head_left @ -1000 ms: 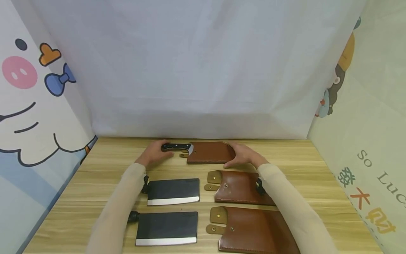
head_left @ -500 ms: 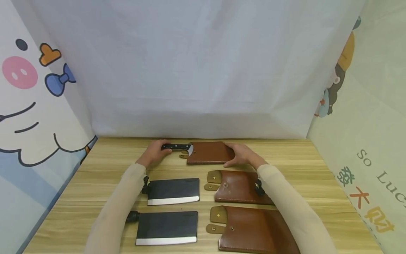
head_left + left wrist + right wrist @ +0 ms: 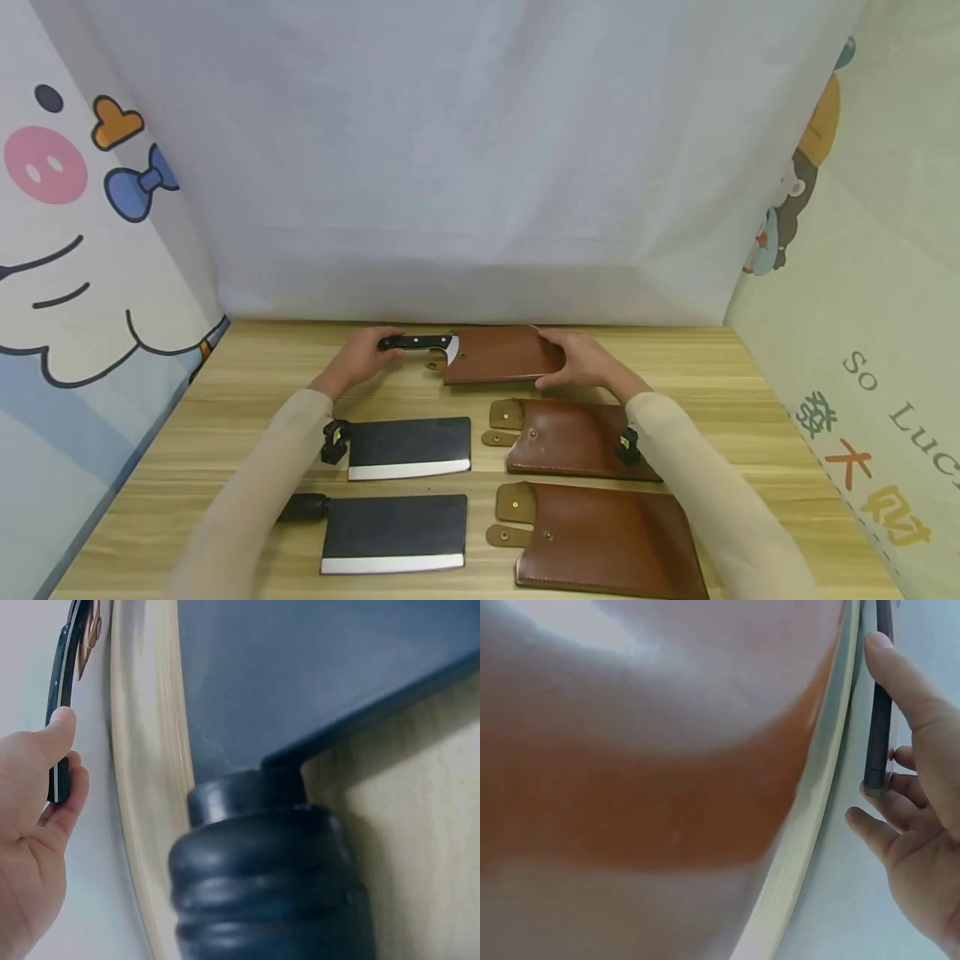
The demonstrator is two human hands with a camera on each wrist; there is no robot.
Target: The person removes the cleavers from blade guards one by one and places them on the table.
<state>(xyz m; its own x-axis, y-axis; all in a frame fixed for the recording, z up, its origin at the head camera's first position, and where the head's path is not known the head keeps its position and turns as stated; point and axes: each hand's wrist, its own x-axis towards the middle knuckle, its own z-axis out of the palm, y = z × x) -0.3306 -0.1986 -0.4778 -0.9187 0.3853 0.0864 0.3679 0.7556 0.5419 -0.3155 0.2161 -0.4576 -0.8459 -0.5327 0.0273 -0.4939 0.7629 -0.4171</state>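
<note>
At the back of the table, a cleaver with a black riveted handle sits with its blade inside a brown leather sheath. My left hand pinches the handle's end between thumb and fingers, as the left wrist view also shows at the handle. At the sheath's closed right end, my right hand grips with the thumb on the near side. The right wrist view has the sheath edge-on between thumb and fingers. Most of the blade is hidden by the leather; a silver strip shows at the opening.
Two dark-bladed cleavers, one farther and one nearer, lie left of centre. Opposite them on the right lie two brown sheaths, one farther and one nearer, straps outward. A white curtain borders the table's back edge.
Both hands have closed in on the sheathed cleaver, the left fingers tightening around the handle. The sheath has risen a little and shifted slightly right with the hands.
</note>
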